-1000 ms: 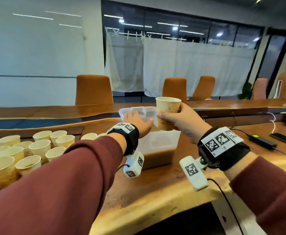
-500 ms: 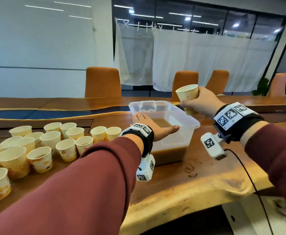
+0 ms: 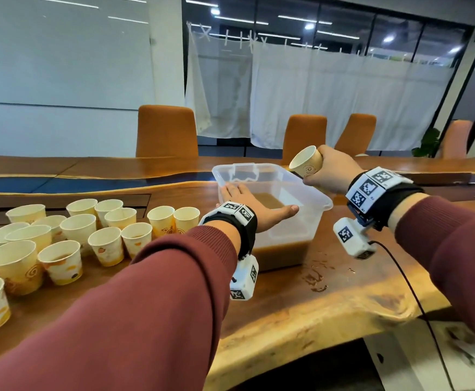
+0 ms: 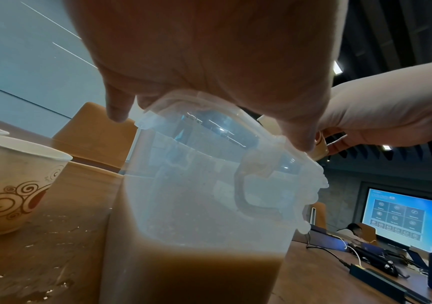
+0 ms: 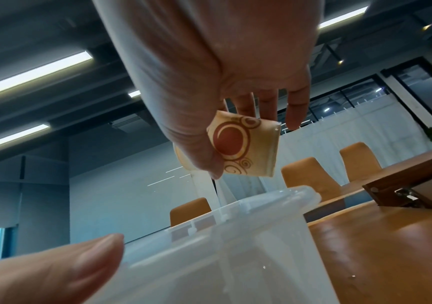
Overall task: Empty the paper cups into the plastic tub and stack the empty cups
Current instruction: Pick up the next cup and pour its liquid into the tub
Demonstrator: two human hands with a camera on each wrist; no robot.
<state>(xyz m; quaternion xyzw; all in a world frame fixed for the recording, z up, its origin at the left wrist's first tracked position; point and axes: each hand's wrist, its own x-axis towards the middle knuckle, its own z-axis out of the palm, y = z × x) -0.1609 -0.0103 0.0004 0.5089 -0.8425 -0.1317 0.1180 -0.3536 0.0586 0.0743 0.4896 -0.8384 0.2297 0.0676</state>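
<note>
Over tub [image 3: 325, 204], right hand [image 3: 332, 173] hiding cup [image 3: 307, 162] base

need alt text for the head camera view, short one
A person's right hand tips a paper cup over a clear plastic tub of brown liquid, while the left hand rests flat on its rim. Many paper cups stand to the left on the wooden table.

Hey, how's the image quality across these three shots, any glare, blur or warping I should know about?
Head view: sharp, straight lines bow from the wide lens, ceiling lights reflect in the dark windows. Left wrist view: the left hand is a dim, soft mass up close, plastic tub hazy. Right wrist view: bright ceiling strips flare, paper cup fairly crisp, near thumb blurred.
</note>
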